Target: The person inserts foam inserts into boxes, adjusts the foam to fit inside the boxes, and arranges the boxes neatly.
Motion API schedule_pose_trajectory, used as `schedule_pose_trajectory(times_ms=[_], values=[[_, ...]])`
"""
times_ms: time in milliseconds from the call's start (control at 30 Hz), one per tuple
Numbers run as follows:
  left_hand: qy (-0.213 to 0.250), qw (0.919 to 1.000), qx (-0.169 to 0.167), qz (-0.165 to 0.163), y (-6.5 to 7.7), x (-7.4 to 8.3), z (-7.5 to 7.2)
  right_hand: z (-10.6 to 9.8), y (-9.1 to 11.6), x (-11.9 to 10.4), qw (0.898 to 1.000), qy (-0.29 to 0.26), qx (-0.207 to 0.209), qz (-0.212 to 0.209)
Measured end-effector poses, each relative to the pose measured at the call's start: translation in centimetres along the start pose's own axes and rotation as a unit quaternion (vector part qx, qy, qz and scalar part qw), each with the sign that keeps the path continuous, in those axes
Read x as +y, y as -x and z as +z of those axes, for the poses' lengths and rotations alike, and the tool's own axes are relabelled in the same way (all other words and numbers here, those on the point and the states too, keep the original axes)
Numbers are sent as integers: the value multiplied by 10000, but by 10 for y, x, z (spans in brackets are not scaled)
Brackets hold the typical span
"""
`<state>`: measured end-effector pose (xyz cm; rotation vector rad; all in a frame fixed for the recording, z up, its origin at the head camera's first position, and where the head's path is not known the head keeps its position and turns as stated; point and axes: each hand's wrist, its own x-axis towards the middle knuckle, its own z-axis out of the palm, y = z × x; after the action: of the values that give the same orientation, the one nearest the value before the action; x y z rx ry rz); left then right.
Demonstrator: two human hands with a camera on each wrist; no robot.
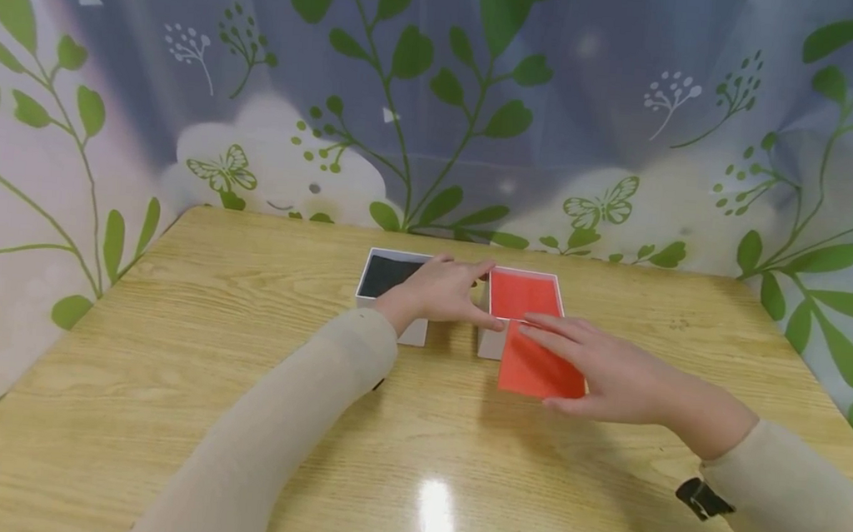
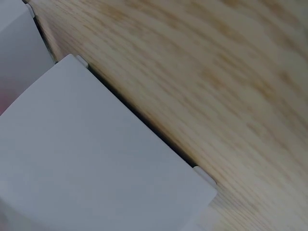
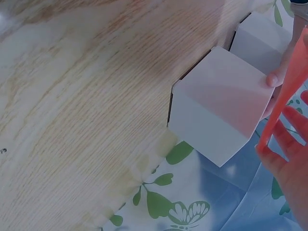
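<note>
A white box with red sheets [image 1: 524, 294] inside stands at the far middle of the table. My left hand [image 1: 449, 291] holds this box [image 1: 490, 344] at its left side, thumb at the front corner and fingers toward the back. In the right wrist view that thumb shows at the edge of the box [image 3: 211, 96]. My right hand [image 1: 617, 373] pinches a thin red square sheet [image 1: 539, 367], raised and tilted in front of the box. To the left is a second white box [image 1: 414, 333] with dark content [image 1: 388, 277], partly hidden by my left hand.
The wooden table [image 1: 202, 348] reaches back to a leaf-patterned curtain [image 1: 440, 92], which also hangs at both sides. A dark strap [image 1: 705, 498] sits at my right sleeve. The left wrist view shows a white box wall [image 2: 96, 144] close up.
</note>
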<state>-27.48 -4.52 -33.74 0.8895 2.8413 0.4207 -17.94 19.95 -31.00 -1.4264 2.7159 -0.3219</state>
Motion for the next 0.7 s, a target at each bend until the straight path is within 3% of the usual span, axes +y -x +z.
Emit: schedule_pose_trajectory(times_ms=[700], values=[[-34,10000,-36,9,-2,-1,1,1,-18,7,9997,80,119,-195]])
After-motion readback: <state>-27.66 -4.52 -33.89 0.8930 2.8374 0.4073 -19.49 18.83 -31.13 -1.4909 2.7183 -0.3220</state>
